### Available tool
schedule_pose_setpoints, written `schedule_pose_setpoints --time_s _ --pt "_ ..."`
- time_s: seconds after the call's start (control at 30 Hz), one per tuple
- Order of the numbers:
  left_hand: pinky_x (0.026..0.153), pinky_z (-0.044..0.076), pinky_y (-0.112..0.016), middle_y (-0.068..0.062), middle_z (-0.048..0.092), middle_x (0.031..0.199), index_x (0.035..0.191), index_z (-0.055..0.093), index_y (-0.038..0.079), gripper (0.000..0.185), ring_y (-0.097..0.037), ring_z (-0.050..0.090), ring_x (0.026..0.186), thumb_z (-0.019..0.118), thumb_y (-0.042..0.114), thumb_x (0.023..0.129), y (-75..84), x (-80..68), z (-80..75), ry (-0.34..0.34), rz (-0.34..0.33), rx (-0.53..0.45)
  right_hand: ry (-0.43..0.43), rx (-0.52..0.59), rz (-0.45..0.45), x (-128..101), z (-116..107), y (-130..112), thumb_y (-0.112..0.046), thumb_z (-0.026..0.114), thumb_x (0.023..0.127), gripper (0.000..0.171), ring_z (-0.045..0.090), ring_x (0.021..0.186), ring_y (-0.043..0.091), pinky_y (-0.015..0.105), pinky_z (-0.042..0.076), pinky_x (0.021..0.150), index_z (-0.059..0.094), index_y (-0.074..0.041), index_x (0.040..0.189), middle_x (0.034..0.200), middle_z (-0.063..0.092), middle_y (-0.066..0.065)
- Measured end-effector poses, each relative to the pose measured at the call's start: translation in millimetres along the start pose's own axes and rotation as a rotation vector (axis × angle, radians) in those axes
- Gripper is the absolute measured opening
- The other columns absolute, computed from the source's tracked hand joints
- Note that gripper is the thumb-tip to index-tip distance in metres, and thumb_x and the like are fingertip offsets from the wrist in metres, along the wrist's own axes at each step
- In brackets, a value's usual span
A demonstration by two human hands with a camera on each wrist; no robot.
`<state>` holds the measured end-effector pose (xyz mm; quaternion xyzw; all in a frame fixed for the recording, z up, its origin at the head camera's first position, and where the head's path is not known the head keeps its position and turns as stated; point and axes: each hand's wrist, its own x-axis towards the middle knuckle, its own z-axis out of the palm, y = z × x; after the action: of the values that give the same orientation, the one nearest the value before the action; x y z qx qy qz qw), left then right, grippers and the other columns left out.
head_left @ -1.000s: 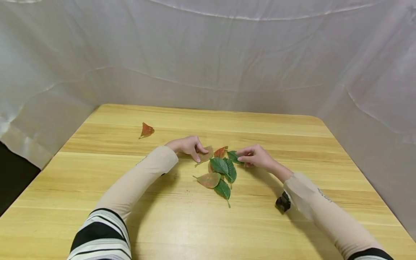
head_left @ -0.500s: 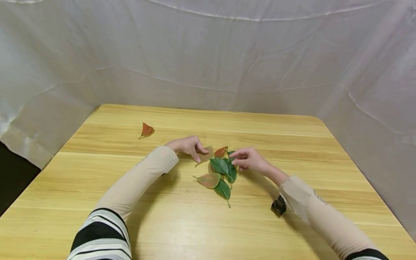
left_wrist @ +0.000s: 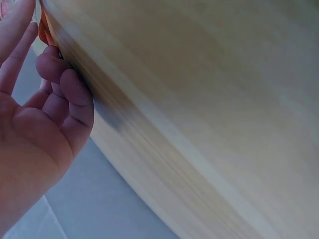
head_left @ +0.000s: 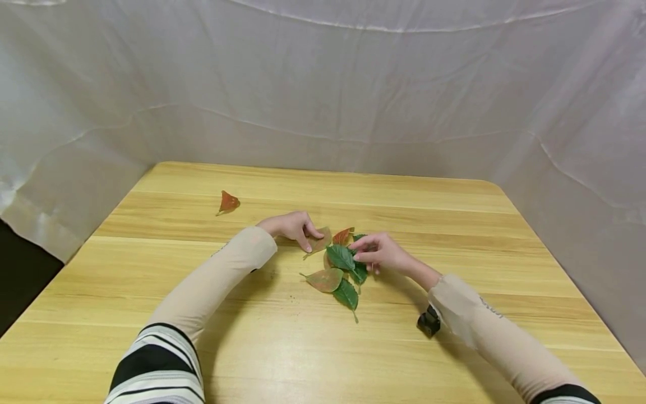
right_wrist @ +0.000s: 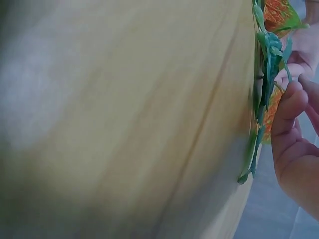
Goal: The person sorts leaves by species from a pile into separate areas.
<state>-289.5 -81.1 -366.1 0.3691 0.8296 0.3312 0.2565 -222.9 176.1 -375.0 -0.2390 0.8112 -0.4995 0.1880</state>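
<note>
A cluster of green and reddish-brown leaves lies in the middle of the wooden table. My left hand (head_left: 294, 226) holds a brownish leaf (head_left: 321, 241) at the cluster's left side, thumb and forefinger on its edge. From the right, my right hand (head_left: 383, 252) pinches the edge of a green leaf (head_left: 340, 257) on top of the pile; its raised edge (right_wrist: 288, 69) meets the fingertips in the right wrist view. Beneath that hand another green leaf (head_left: 359, 273) is partly covered. A red leaf (head_left: 343, 235) sits behind, with a mottled leaf (head_left: 324, 280) and a green leaf (head_left: 346, 294) in front.
A lone red leaf (head_left: 229, 202) lies at the back left of the table (head_left: 282, 353). Pale cloth (head_left: 323, 84) hangs around the back and sides. A small black device (head_left: 429, 321) hangs under the right wrist.
My right hand has left the green leaf at the back right and moved left and slightly nearer, onto the top green leaf. The left hand has stayed in place.
</note>
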Motion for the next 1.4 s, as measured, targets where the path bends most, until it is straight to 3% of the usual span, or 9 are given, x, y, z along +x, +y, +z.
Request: schedule_pose_setpoints --time_s 0.23,0.43,0.97,1.4 --pt "0.056 0.031 -0.020 -0.020 0.057 0.111 0.108 0.059 -0.006 0.041 -0.009 0.027 0.059 0.072 -0.004 0.070 0.3 0.6 -0.3 0.001 -0.001 0.007 -0.047 -0.024 0.011 0.6 1.1 -3.0 -0.004 0.061 0.083 0.026 0.049 0.044 0.014 0.025 0.043 0.038 0.061 0.005 0.108 0.065 0.057 0.012" --pt "0.063 0.036 -0.018 -0.020 0.055 0.114 0.108 0.059 -0.006 0.041 -0.008 0.039 0.070 0.072 -0.003 0.070 1.5 0.6 -1.3 0.003 -0.014 0.009 -0.069 -0.037 -0.001 1.1 0.6 -5.0 -0.003 0.060 0.084 0.024 0.048 0.044 0.013 0.026 0.043 0.038 0.061 0.007 0.106 0.062 0.057 0.013" --pt "0.055 0.029 -0.020 -0.019 0.059 0.104 0.109 0.058 -0.006 0.041 -0.009 0.024 0.058 0.072 -0.004 0.070 0.6 2.3 -1.6 -0.003 -0.007 -0.003 -0.083 -0.057 0.007 5.5 1.8 -6.9 -0.002 0.059 0.085 0.022 0.049 0.046 0.012 0.029 0.045 0.042 0.063 0.007 0.105 0.066 0.059 0.009" --pt "0.054 0.027 -0.021 -0.019 0.059 0.104 0.109 0.058 -0.006 0.042 -0.010 0.023 0.059 0.072 -0.004 0.069 0.4 0.6 -0.8 -0.003 -0.017 -0.019 -0.002 0.012 0.032 3.6 -2.3 -7.4 -0.003 0.061 0.083 0.020 0.049 0.048 0.014 0.028 0.044 0.045 0.064 0.009 0.100 0.061 0.057 0.007"
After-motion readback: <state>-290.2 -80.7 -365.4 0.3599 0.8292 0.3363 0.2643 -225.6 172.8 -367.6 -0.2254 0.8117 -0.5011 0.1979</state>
